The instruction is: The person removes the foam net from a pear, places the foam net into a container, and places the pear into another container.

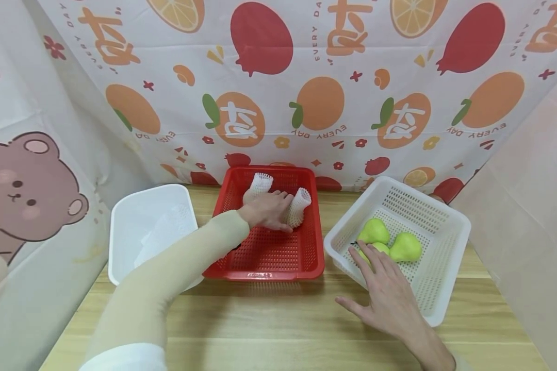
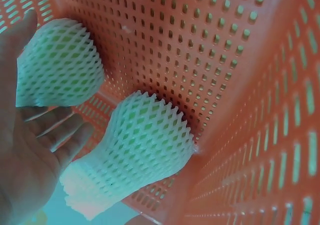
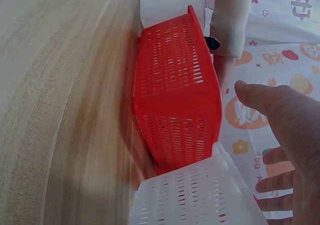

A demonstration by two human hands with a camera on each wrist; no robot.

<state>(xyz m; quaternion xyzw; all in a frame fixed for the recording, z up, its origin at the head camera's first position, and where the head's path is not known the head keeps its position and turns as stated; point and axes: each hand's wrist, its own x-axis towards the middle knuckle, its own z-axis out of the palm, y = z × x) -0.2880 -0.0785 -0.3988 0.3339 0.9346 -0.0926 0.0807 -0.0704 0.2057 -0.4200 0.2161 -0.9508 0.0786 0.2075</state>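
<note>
My left hand is inside the red basket, among two pears in white foam nets. Its fingers and thumb are spread loosely beside the right netted pear, which lies in the upper left of the left wrist view. The other netted pear lies next to my fingers, its net's loose end extending past the fruit. My right hand reaches over the near rim of the white basket, fingers extended and thumb apart. Its fingertips overlap the nearest green pear; two more green pears lie beside it.
On the left stands a white bin with whitish, translucent material inside, partly behind my left sleeve. All three containers stand on a wooden table. A fruit-print curtain hangs close behind them.
</note>
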